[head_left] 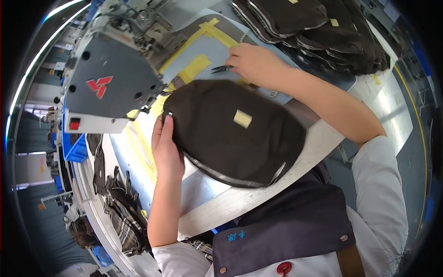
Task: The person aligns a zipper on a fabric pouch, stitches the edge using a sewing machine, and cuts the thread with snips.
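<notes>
My left hand pinches the left edge of a dark brown fabric bag piece, with the thumb on top. The piece is rounded, has a zipper along its lower edge and bears a small pale yellow patch. It hangs slightly over the front edge of the table. Beyond it, my right hand is closed around small scissors, whose dark blades point left. Their handles are mostly hidden by the fingers.
A sewing machine head stands at the left, close to the bag piece. Stacked dark bag pieces lie at the back right. Yellow tape marks the work plate. Plaid and dark fabric hangs at the lower left, near a blue bin.
</notes>
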The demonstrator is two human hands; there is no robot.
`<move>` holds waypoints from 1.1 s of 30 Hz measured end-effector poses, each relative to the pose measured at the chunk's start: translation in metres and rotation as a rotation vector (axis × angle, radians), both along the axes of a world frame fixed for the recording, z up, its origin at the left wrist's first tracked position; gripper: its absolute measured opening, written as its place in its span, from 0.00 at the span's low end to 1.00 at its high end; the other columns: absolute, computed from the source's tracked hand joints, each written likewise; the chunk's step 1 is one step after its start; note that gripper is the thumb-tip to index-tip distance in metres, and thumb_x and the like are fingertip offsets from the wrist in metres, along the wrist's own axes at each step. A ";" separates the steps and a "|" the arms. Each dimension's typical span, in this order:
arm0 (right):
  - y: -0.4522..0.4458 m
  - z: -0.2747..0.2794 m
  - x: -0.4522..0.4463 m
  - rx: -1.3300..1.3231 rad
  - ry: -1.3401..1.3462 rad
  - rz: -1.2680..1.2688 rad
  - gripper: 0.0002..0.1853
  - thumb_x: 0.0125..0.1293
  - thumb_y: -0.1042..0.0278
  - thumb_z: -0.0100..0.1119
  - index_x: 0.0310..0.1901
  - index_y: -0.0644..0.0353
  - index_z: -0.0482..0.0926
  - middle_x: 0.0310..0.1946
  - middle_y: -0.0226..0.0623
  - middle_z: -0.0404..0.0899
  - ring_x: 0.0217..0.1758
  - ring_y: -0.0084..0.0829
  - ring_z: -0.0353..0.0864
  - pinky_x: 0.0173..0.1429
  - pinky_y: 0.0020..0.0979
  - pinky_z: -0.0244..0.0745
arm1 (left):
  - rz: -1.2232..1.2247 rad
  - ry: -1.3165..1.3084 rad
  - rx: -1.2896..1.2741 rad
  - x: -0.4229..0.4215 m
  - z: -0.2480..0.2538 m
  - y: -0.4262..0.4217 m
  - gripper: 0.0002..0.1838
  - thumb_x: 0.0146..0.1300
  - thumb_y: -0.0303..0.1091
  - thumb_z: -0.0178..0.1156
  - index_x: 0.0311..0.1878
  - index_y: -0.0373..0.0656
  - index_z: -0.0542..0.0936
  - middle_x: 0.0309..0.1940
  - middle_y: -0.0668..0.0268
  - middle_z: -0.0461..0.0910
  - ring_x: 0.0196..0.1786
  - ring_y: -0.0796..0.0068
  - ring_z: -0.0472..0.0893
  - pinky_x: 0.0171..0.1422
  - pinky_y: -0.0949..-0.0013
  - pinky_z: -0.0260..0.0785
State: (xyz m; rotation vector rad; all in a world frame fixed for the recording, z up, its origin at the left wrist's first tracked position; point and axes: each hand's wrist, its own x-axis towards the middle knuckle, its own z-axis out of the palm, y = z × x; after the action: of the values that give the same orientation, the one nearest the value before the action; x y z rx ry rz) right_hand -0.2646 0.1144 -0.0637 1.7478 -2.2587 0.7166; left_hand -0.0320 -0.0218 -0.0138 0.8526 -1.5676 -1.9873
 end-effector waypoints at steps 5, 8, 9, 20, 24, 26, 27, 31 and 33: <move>-0.002 0.017 -0.015 -0.228 -0.149 -0.282 0.11 0.67 0.66 0.49 0.45 0.63 0.76 0.37 0.40 0.77 0.47 0.38 0.79 0.47 0.35 0.75 | 0.020 -0.029 0.174 -0.010 0.011 0.037 0.16 0.72 0.32 0.47 0.59 0.36 0.69 0.51 0.65 0.75 0.53 0.77 0.73 0.59 0.74 0.64; 0.012 0.062 -0.010 -0.338 -0.520 -0.223 0.15 0.71 0.58 0.48 0.43 0.64 0.75 0.31 0.36 0.76 0.38 0.28 0.79 0.40 0.27 0.73 | -0.013 -0.003 0.249 -0.014 0.000 0.036 0.14 0.71 0.31 0.46 0.56 0.38 0.70 0.49 0.67 0.75 0.51 0.79 0.73 0.58 0.75 0.64; 0.017 0.074 -0.002 -0.322 -0.706 -0.153 0.16 0.71 0.56 0.48 0.43 0.63 0.75 0.29 0.34 0.76 0.35 0.25 0.77 0.39 0.25 0.72 | -0.015 0.014 0.223 -0.016 -0.007 0.033 0.14 0.71 0.31 0.47 0.56 0.38 0.70 0.49 0.66 0.75 0.52 0.77 0.73 0.59 0.74 0.63; -0.001 0.043 0.097 0.072 -1.655 0.090 0.11 0.71 0.62 0.51 0.39 0.62 0.74 0.24 0.32 0.75 0.25 0.22 0.74 0.33 0.21 0.68 | -0.084 0.182 0.092 -0.019 -0.040 0.025 0.10 0.73 0.30 0.46 0.51 0.36 0.71 0.42 0.66 0.75 0.46 0.82 0.71 0.54 0.78 0.64; 0.002 0.039 0.104 0.067 -1.745 0.012 0.14 0.73 0.60 0.49 0.37 0.63 0.75 0.25 0.35 0.79 0.27 0.25 0.80 0.36 0.22 0.73 | -0.139 0.202 0.098 -0.017 -0.043 0.024 0.10 0.72 0.31 0.47 0.51 0.38 0.71 0.43 0.67 0.76 0.46 0.83 0.71 0.55 0.78 0.63; 0.005 0.039 0.104 0.105 -1.724 0.026 0.14 0.73 0.60 0.48 0.37 0.63 0.75 0.26 0.37 0.80 0.30 0.26 0.82 0.38 0.23 0.74 | -0.144 0.185 0.096 -0.017 -0.040 0.024 0.09 0.72 0.31 0.47 0.50 0.38 0.71 0.43 0.67 0.76 0.45 0.83 0.71 0.54 0.78 0.63; 0.006 0.039 0.104 0.122 -1.716 0.034 0.14 0.74 0.60 0.47 0.38 0.63 0.75 0.26 0.39 0.80 0.31 0.27 0.83 0.39 0.23 0.75 | -0.138 0.196 0.080 -0.017 -0.040 0.025 0.09 0.71 0.30 0.48 0.50 0.37 0.71 0.41 0.68 0.76 0.43 0.83 0.71 0.52 0.78 0.64; 0.008 0.033 0.100 0.064 -1.696 0.112 0.15 0.74 0.59 0.47 0.38 0.63 0.74 0.26 0.39 0.80 0.30 0.26 0.81 0.37 0.24 0.75 | -0.211 0.111 -0.088 -0.019 -0.036 0.020 0.09 0.69 0.30 0.53 0.47 0.35 0.73 0.34 0.70 0.76 0.37 0.84 0.71 0.44 0.78 0.66; 0.009 0.034 0.096 0.023 -1.617 0.141 0.15 0.74 0.59 0.47 0.39 0.63 0.74 0.25 0.38 0.80 0.28 0.25 0.80 0.36 0.23 0.74 | -0.289 -0.022 -0.239 -0.019 -0.033 0.010 0.09 0.67 0.31 0.56 0.44 0.35 0.75 0.31 0.71 0.76 0.35 0.85 0.71 0.42 0.79 0.65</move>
State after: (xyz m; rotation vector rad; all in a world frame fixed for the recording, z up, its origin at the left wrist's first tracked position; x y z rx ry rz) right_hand -0.1685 0.1231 -0.0293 1.3671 -2.7339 2.8815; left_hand -0.0513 -0.0116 -0.0464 0.5823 -1.9868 -1.9275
